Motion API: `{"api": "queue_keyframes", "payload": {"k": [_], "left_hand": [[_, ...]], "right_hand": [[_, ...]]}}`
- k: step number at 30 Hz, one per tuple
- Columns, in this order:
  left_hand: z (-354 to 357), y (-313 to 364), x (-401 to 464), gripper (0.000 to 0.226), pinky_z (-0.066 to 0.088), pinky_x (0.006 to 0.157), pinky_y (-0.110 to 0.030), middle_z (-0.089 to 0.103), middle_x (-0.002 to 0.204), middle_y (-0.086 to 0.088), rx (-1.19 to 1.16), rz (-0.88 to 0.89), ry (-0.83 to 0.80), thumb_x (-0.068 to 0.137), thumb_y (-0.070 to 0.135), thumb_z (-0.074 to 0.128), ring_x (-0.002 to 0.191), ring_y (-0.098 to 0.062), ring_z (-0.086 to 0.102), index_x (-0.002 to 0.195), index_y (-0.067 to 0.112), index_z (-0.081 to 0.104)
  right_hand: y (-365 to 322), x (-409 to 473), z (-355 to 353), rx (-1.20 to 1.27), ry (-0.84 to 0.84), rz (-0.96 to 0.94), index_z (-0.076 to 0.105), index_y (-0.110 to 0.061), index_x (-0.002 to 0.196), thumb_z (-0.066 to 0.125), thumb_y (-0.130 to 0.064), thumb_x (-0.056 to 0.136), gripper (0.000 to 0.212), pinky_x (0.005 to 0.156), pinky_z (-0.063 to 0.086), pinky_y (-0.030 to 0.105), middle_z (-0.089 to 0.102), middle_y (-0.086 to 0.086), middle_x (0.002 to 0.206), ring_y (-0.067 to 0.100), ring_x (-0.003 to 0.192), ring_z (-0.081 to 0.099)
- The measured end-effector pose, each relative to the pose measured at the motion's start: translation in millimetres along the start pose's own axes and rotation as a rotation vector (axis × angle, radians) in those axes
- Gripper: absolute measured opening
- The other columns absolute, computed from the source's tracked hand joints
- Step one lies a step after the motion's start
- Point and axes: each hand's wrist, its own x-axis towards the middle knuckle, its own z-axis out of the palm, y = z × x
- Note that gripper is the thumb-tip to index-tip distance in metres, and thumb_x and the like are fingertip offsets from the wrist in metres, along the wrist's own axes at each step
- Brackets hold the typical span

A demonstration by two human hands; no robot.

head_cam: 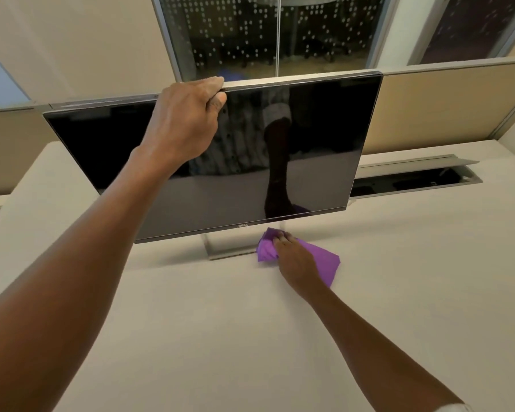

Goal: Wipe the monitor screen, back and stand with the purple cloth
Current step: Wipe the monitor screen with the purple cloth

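While both hands are busy, the scene reads as follows.

Purple cloth: the purple cloth point(324, 260) lies crumpled on the counter, bunched under the right hand, its loose corner spreading out past that hand's far side.
Right hand: the right hand point(292, 257) is palm down, fingers curled and pressed onto the cloth, pushing its front fold against the right end of the stand.
Stand: the stand point(220, 248) is a pale frame foot resting on the counter, just ahead of the right hand and below the left hand; the cloth touches it at its right end.
Monitor: the monitor point(324, 129) is dark and switched off, tilted with its top edge toward the person; it stands between the two hands, above the right one.
Left hand: the left hand point(188, 120) clamps the top edge of the monitor, fingers hooked over the back and thumb pressed on the front near the upper bezel.
Counter: the counter point(191, 337) is pale and runs beneath both forearms.
Cable tray: an open cable tray point(414, 179) sits well beyond the right hand, behind the monitor.
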Motion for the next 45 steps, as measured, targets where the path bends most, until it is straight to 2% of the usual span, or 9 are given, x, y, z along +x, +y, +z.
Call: {"api": "queue_keyframes", "payload": {"k": [4, 9, 14, 18, 25, 29, 35, 42, 45], "left_hand": [[-1.1, -0.4, 2.6, 0.041, 0.041, 0.094, -0.035, 0.062, 0.131, -0.009, -0.047, -0.018, -0.003, 0.103, 0.031, 0.037, 0.120, -0.030, 0.054, 0.130, 0.010, 0.059], [-1.5, -1.8, 1.8, 0.042, 0.039, 0.099, -0.032, 0.058, 0.136, -0.005, -0.063, -0.014, -0.006, 0.103, 0.033, 0.037, 0.126, -0.026, 0.051, 0.135, 0.013, 0.055], [0.1, -3.8, 1.9, 0.041, 0.038, 0.100, -0.030, 0.060, 0.134, -0.007, -0.084, -0.009, 0.009, 0.103, 0.032, 0.038, 0.124, -0.025, 0.053, 0.131, 0.009, 0.058], [2.1, -4.7, 1.9, 0.042, 0.028, 0.102, -0.018, 0.051, 0.143, -0.005, -0.106, -0.008, 0.011, 0.103, 0.030, 0.040, 0.133, -0.021, 0.046, 0.138, 0.010, 0.052], [5.8, -6.8, 0.1, 0.044, 0.036, 0.107, -0.037, 0.053, 0.141, -0.010, -0.092, 0.007, -0.017, 0.102, 0.028, 0.039, 0.128, -0.027, 0.050, 0.139, 0.006, 0.049], [8.4, -9.7, 0.6, 0.045, 0.035, 0.111, -0.045, 0.047, 0.145, -0.010, -0.109, -0.001, -0.021, 0.102, 0.028, 0.040, 0.135, -0.024, 0.044, 0.141, 0.006, 0.046], [9.9, -11.8, 0.4, 0.044, 0.033, 0.113, -0.043, 0.047, 0.145, -0.011, -0.116, 0.005, -0.025, 0.102, 0.025, 0.041, 0.136, -0.025, 0.044, 0.141, 0.005, 0.046], [12.7, -13.5, 1.6, 0.045, 0.029, 0.114, -0.037, 0.045, 0.148, -0.008, -0.093, 0.003, -0.025, 0.103, 0.027, 0.039, 0.138, -0.022, 0.041, 0.143, 0.008, 0.044], [14.4, -14.6, 1.9, 0.045, 0.027, 0.114, -0.036, 0.045, 0.148, -0.007, -0.088, 0.008, -0.016, 0.103, 0.028, 0.037, 0.138, -0.020, 0.041, 0.144, 0.008, 0.043]], "right_hand": [[4.2, 24.0, -6.5, -0.008, -0.011, 0.016, 0.038, -0.005, 0.143, 0.051, -0.011, 0.098, 0.048, 0.100, 0.044, 0.028, 0.046, 0.011, 0.146, 0.025, 0.134, 0.044], [8.6, 54.2, -11.7, 0.020, -0.059, 0.174, 0.048, -0.004, 0.131, 0.031, -0.015, 0.105, 0.033, 0.091, 0.044, 0.032, 0.060, 0.014, 0.123, 0.028, 0.113, 0.057], [14.0, 59.8, -15.9, 0.026, -0.126, 0.166, 0.047, -0.005, 0.134, 0.037, -0.015, 0.104, 0.033, 0.096, 0.045, 0.036, 0.059, 0.015, 0.125, 0.031, 0.115, 0.057], [13.8, 26.5, 0.0, 0.110, 0.076, 0.020, 0.050, 0.002, 0.135, 0.047, -0.001, 0.095, 0.040, 0.094, 0.049, 0.037, 0.059, 0.021, 0.130, 0.035, 0.117, 0.058], [-33.3, -0.9, 24.6, 0.018, 0.096, 0.106, 0.049, 0.000, 0.137, 0.060, -0.004, 0.087, 0.052, 0.111, 0.036, 0.042, 0.054, 0.018, 0.137, 0.034, 0.130, 0.048], [-83.7, 4.4, 34.1, 0.002, 0.027, 0.043, 0.055, 0.000, 0.131, 0.073, -0.006, 0.077, 0.057, 0.105, 0.043, 0.042, 0.061, 0.018, 0.129, 0.034, 0.121, 0.056], [-104.6, 5.6, 30.9, -0.091, 0.011, -0.100, 0.059, -0.003, 0.127, 0.082, -0.011, 0.070, 0.062, 0.098, 0.049, 0.040, 0.064, 0.017, 0.124, 0.033, 0.114, 0.061], [-56.7, -5.8, 29.6, -0.075, 0.161, 0.147, 0.062, 0.002, 0.122, 0.079, 0.002, 0.065, 0.060, 0.091, 0.055, 0.043, 0.066, 0.019, 0.119, 0.036, 0.110, 0.063], [-88.7, -5.9, 41.9, -0.068, 0.212, -0.021, 0.066, -0.001, 0.118, 0.063, 0.001, 0.068, 0.050, 0.088, 0.056, 0.042, 0.067, 0.016, 0.116, 0.034, 0.107, 0.065]]}}
